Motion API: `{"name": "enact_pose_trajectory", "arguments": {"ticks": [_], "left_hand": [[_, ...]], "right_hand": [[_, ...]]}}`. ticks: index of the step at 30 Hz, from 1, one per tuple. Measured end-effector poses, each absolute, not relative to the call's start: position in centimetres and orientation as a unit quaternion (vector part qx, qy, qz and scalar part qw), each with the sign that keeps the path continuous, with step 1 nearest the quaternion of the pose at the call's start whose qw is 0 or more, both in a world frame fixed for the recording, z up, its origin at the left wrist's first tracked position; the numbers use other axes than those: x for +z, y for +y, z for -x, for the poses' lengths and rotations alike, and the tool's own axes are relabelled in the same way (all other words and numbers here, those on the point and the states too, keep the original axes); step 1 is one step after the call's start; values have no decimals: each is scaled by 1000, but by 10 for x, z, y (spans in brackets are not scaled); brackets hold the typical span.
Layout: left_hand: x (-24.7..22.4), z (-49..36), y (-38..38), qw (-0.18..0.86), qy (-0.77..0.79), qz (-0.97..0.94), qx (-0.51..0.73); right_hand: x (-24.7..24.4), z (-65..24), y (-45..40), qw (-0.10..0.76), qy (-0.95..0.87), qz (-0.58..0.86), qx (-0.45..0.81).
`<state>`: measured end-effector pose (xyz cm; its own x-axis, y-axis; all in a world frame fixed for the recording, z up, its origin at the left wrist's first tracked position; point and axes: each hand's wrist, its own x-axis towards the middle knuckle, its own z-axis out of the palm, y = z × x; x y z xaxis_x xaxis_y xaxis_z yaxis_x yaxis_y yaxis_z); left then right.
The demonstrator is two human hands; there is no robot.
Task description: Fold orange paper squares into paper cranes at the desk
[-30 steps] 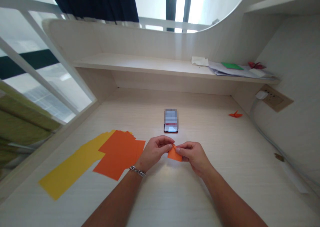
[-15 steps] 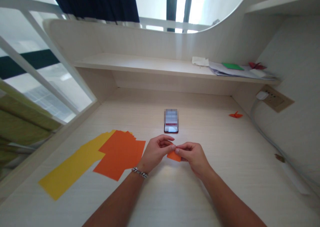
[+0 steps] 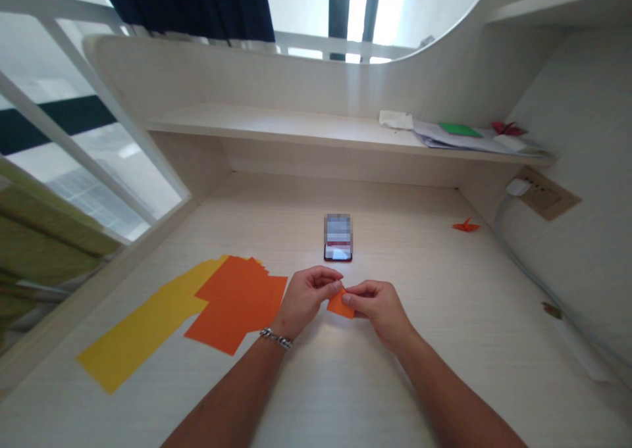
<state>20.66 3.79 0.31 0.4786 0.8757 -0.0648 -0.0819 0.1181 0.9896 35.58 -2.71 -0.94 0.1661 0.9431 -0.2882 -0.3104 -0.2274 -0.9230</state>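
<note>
A small folded piece of orange paper (image 3: 340,305) is held between my two hands, above the middle of the pale desk (image 3: 395,244). My left hand (image 3: 309,298) pinches its upper left part, with the thumb on top. On its right edge, my right hand (image 3: 380,306) grips it between thumb and fingers. The fingertips of both hands are close together, and they hide the paper's top part. Just beyond them lies a phone (image 3: 338,252) with its screen lit.
Orange sheets (image 3: 237,310) overlap yellow sheets (image 3: 143,329) on the left. A folded orange figure (image 3: 466,225) sits at the back right, near a cable (image 3: 528,270) and a wall socket (image 3: 550,195). Papers (image 3: 459,139) and a red folded figure (image 3: 508,129) rest on the shelf (image 3: 276,122).
The small orange paper and my right fingertips have shifted slightly to the left. My left thumb has moved a little up and left; both hands still hold the paper.
</note>
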Motion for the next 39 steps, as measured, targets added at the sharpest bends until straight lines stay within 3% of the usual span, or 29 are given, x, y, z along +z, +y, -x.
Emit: {"name": "enact_pose_trajectory", "arguments": {"ticks": [16,30,39], "left_hand": [[-3,-207,39,637,378,-565,364],[-1,-209,39,706,346,-501,362],[-3,-208,37,643,369,-566,361]], "right_hand": [[-6,-355,-28,535,-283,523,601],[-3,-357,-28,553,-278,523,586],[-12,-358,-26,539,-310,537,570]]}}
